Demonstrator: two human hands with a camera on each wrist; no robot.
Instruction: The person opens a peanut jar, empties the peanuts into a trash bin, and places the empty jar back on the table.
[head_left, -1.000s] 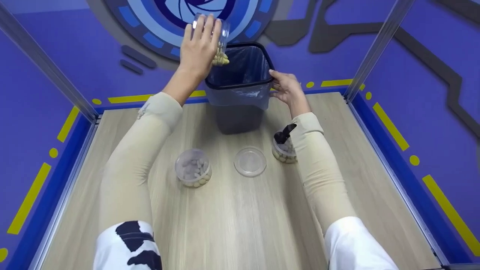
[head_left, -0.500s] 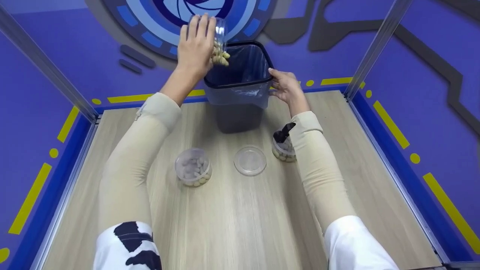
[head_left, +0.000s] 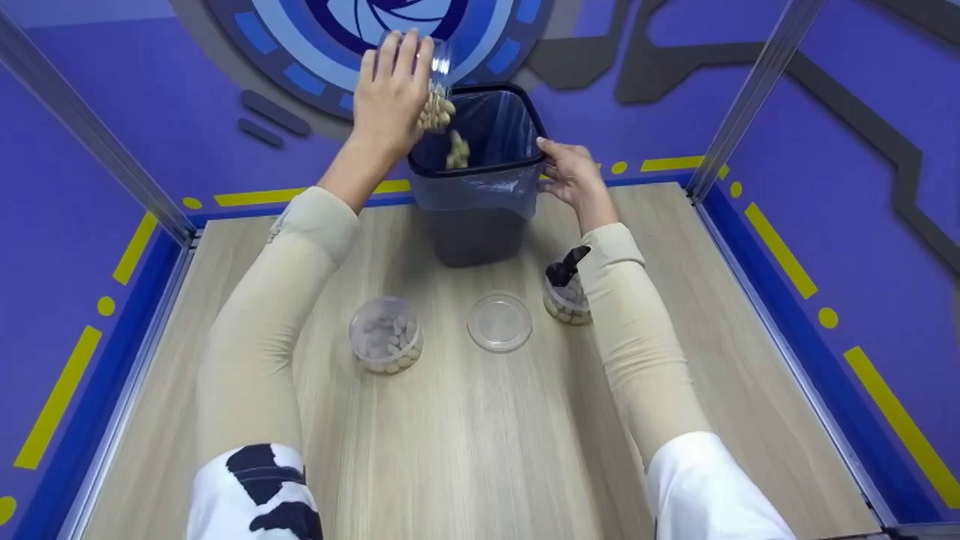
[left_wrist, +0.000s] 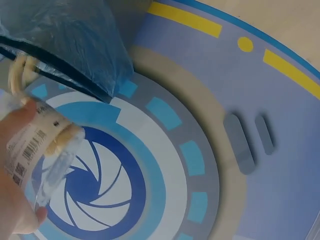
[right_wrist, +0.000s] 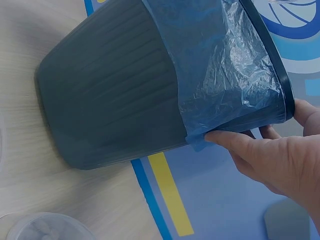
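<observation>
My left hand (head_left: 390, 97) grips a clear plastic jar (head_left: 441, 64), tipped mouth-down above a dark trash bin (head_left: 480, 232). Pale, nut-like pieces (head_left: 457, 150) are dropping from it into the bin; others still lie inside the jar. A label with a barcode (left_wrist: 34, 145) shows on the jar in the left wrist view. At the bin's right side, my right hand (head_left: 574, 172) holds the black rim, thumb on top and fingers below. A translucent bag (head_left: 480, 193) lines the bin and folds over its outside. The bin's inner bottom is hidden.
An open clear tub (head_left: 386, 337) with similar pieces stands on the wooden table (head_left: 450, 450). To its right lies a clear round lid (head_left: 499, 322). Another tub (head_left: 568, 304), holding pieces and a black scoop (head_left: 566, 266), is partly behind my right sleeve. Blue-purple panels (head_left: 840, 172) enclose the table.
Pieces gathered at the jar's mouth before; now a clump is falling into the bin. My left hand shifted slightly left. My right hand keeps its hold on the rim.
</observation>
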